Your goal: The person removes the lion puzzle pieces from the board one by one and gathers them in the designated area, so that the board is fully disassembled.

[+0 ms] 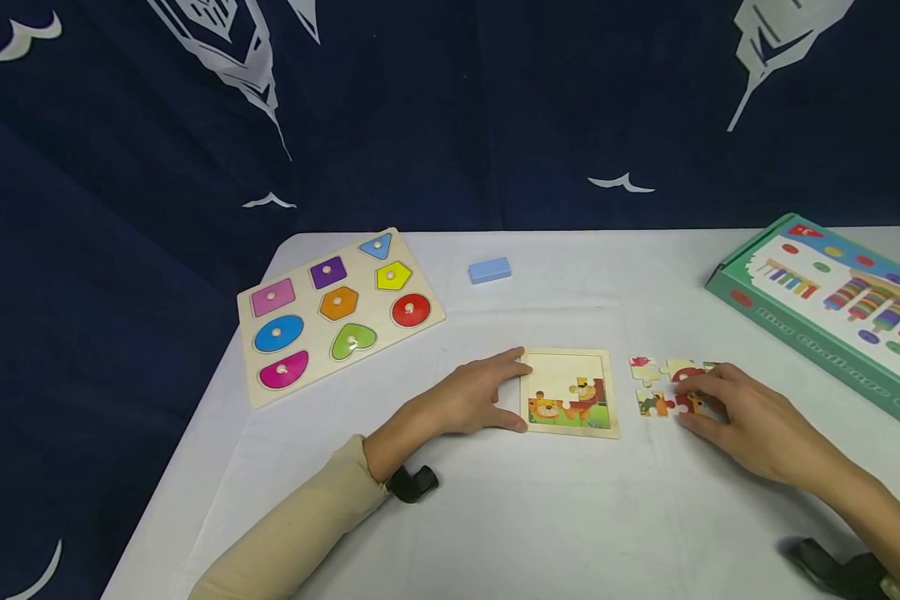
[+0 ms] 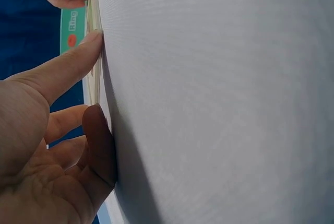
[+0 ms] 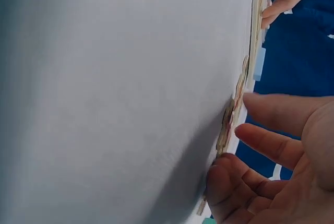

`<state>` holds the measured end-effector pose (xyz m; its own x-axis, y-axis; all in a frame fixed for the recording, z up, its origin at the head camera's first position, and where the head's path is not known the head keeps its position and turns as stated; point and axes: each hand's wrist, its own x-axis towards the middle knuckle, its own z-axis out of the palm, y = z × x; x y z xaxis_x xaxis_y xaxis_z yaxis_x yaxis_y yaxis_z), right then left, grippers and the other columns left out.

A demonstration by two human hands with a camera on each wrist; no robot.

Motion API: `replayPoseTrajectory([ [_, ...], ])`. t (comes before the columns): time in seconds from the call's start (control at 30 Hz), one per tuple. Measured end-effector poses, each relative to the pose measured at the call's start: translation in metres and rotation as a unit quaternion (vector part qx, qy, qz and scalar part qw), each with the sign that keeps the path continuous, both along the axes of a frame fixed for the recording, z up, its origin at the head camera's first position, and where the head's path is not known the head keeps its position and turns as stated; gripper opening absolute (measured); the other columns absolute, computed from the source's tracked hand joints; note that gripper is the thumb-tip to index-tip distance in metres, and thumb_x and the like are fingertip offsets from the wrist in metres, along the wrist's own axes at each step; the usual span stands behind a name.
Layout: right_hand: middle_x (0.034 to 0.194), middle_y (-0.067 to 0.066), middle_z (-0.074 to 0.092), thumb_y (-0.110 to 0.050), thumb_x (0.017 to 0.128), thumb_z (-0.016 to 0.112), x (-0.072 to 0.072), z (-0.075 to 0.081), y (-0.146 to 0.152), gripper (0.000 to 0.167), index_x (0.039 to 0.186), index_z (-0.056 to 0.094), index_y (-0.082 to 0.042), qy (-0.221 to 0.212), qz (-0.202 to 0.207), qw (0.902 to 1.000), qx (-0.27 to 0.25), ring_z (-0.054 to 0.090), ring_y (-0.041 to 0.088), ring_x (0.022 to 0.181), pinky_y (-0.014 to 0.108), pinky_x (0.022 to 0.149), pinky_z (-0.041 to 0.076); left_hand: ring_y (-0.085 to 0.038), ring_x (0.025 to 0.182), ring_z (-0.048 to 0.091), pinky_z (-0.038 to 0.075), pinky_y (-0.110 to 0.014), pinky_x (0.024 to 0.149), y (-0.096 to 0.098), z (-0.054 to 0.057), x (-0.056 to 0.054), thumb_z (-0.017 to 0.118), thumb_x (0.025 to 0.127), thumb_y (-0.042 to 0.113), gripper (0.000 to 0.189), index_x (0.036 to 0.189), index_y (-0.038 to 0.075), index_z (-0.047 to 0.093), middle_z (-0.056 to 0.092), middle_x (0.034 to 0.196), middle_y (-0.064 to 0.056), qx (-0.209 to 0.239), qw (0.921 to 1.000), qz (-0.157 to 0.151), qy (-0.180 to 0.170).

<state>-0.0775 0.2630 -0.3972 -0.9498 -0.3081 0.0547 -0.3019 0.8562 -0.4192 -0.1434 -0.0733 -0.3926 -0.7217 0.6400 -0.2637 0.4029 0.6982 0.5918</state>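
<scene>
A small square wooden puzzle tray (image 1: 568,434) lies mid-table, with several animal-picture pieces filling its lower part. Along its left edge my left hand (image 1: 465,396) rests spread, thumb at the near corner and fingertips at the far one. Beside the tray on the right lie loose jigsaw pieces (image 1: 652,404) in two rows. Over those pieces my right hand (image 1: 757,425) reaches, hiding some of them. In the right wrist view its thumb (image 3: 271,110) and index finger stand apart, close over the pieces, nothing pinched between them.
A peg board (image 1: 307,304) with colourful shapes lies at the back left. Behind the tray sits a light blue block (image 1: 490,270). A green game box (image 1: 825,325) occupies the back right. Beyond the white table hangs a dark blue patterned curtain (image 1: 435,117).
</scene>
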Motion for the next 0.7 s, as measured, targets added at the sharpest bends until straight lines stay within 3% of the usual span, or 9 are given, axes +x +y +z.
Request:
replayPoseTrajectory([
  [0.27,0.087,-0.005,0.054,-0.012,0.079,0.082,-0.001,0.008,-0.014,0.030,0.107,0.071,-0.007,0.040,0.023,0.9986,-0.025,0.044,0.009,0.073,0.026,0.058,0.037,-0.009,0.073,0.053,0.043,-0.020,0.066,-0.001,-0.001,-0.001,0.083,0.081,0.030,0.074,0.144,0.011,0.050,0.027,0.161,-0.003,-0.003,1.0000,-0.001,0.002],
  [0.53,0.098,0.000,0.060,-0.012,0.083,0.080,-0.013,0.018,-0.055,0.032,0.112,0.070,-0.006,0.001,0.059,0.9973,-0.044,0.048,0.011,0.074,0.028,0.061,0.040,-0.009,0.073,0.053,0.043,-0.020,0.066,-0.001,-0.001,-0.001,0.083,0.081,0.029,0.074,0.144,0.010,0.050,0.027,0.161,-0.003,-0.003,1.0000,-0.002,0.002],
  [0.7,0.100,0.001,0.059,-0.013,0.086,0.076,-0.021,0.018,-0.074,0.028,0.113,0.070,-0.008,0.000,0.081,0.9955,-0.049,0.051,0.012,0.076,0.031,0.064,0.044,-0.009,0.074,0.053,0.043,-0.020,0.068,0.000,-0.001,-0.001,0.083,0.081,0.030,0.074,0.144,0.010,0.050,0.027,0.160,-0.003,-0.004,1.0000,-0.005,0.002],
])
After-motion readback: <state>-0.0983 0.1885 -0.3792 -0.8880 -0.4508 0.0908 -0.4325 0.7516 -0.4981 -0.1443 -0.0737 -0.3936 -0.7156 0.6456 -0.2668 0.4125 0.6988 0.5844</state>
